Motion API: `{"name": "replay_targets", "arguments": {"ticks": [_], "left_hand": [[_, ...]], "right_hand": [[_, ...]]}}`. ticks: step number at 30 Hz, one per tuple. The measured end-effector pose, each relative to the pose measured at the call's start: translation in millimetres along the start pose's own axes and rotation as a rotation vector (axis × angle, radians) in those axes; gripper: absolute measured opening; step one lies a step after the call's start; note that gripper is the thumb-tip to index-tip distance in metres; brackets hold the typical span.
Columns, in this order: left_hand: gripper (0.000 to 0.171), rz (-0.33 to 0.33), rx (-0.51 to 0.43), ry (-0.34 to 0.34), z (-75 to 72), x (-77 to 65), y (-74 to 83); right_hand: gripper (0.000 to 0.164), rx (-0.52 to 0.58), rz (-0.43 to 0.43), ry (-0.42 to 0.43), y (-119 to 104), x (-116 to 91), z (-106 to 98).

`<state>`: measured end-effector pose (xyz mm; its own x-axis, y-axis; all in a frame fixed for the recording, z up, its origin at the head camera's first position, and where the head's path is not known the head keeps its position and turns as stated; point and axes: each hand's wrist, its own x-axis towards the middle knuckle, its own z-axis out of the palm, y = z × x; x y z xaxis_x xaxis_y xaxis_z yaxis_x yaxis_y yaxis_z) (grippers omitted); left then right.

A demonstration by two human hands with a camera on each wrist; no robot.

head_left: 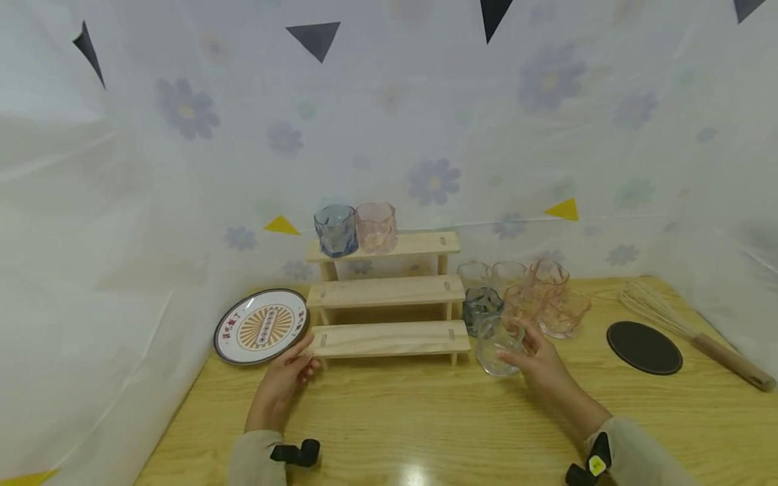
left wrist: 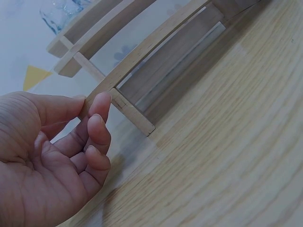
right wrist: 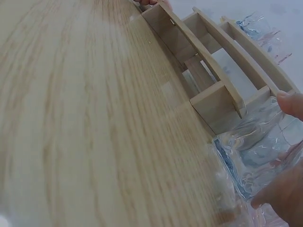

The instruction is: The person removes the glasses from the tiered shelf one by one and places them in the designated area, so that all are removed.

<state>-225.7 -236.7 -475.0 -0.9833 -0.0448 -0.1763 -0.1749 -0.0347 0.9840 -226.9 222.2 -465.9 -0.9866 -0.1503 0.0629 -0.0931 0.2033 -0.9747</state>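
Note:
A three-step wooden shelf rack (head_left: 389,339) stands in the middle of the table. My left hand (head_left: 281,381) pinches the left end of its lowest board between thumb and forefinger, as the left wrist view also shows. With my right hand (head_left: 542,363) I grip a clear glass (head_left: 494,354) at the right end of that board. The right wrist view has the glass low beside the rack. On the top board, a blue glass (head_left: 336,233) and a pink glass (head_left: 378,231) stand side by side at the left.
Behind the held glass are a dark grey glass (head_left: 482,305) and several pink and clear tumblers (head_left: 565,316). Farther right lie a black round mat (head_left: 644,347) and a whisk (head_left: 723,354). A patterned plate (head_left: 231,337) is at the left. A flowered curtain (head_left: 377,121) closes the back.

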Motion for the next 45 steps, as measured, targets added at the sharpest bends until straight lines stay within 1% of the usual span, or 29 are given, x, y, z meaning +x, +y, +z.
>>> {"name": "replay_targets", "arguments": {"ticks": [3,8,10,13,16,18,20,25,28,31,35,38,40,42,45], "left_hand": [[0.046,0.001,-0.002,0.002,0.0,0.4,1.6],[0.046,0.001,-0.004,0.008,0.1,1.5,4.2],[0.046,-0.003,0.005,0.007,0.2,1.3,5.0],[0.045,-0.012,0.012,0.009,0.0,0.9,5.1],[0.045,-0.018,0.013,0.013,-0.1,0.3,4.9],[0.045,-0.019,0.006,0.015,-0.3,0.5,4.5],[0.046,-0.019,-0.004,0.021,0.0,0.9,4.6],[0.046,-0.006,-0.022,0.025,0.8,2.2,4.4],[0.046,-0.003,-0.02,0.023,1.6,1.4,4.5],[0.046,-0.011,-0.026,0.028,2.1,0.2,4.1],[0.046,-0.016,-0.024,0.034,2.6,0.5,2.8],[0.045,-0.021,-0.022,0.043,2.4,1.5,1.2],[0.045,-0.021,-0.018,0.044,1.8,1.9,0.5],[0.045,-0.025,-0.023,0.047,1.5,2.1,0.2],[0.045,-0.026,-0.024,0.043,0.8,2.6,-0.6]], "right_hand": [[0.074,0.021,-0.016,0.004,1,1,2],[0.075,0.089,-0.027,0.002,2,2,4],[0.074,0.098,-0.039,-0.011,3,3,4],[0.072,0.095,-0.078,-0.026,5,2,6],[0.068,0.095,-0.135,-0.032,8,2,7],[0.067,0.097,-0.154,-0.033,10,2,7],[0.066,0.097,-0.162,-0.032,11,3,6],[0.069,0.093,-0.129,-0.022,10,4,5],[0.073,0.077,-0.123,-0.019,5,3,5],[0.077,0.046,-0.143,-0.004,-4,2,3],[0.075,0.016,-0.225,0.033,-18,2,-2],[0.071,0.031,-0.308,0.031,-29,5,-5],[0.069,0.055,-0.344,0.017,-36,8,-6],[0.069,0.063,-0.365,0.012,-43,13,-6],[0.069,0.042,-0.363,0.018,-52,24,-6]]}}
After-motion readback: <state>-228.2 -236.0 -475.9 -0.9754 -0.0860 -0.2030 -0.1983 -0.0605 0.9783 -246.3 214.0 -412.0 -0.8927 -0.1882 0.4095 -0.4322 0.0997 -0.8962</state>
